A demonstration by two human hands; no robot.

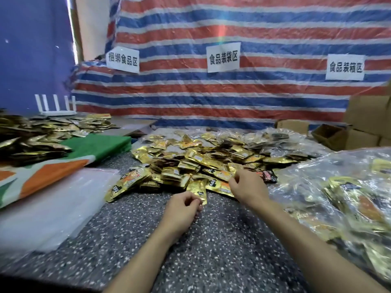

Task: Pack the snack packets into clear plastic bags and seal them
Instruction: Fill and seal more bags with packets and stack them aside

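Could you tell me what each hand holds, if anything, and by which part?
The left hand pinches a gold packet by its near edge. Whether the right hand, reaching into the pile, grips anything cannot be told.

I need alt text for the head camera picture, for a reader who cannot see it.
A person's left hand and right hand, fingers curled, reach the near edge of a pile of gold snack packets on a speckled table. Empty clear plastic bags lie at left; a filled bag at right.

Three white paper signs on the striped tarp: left sign (122,59) reads 捆绑食品区; middle sign (223,57) 食品装袋区; right sign (345,67) 食品装箱区.
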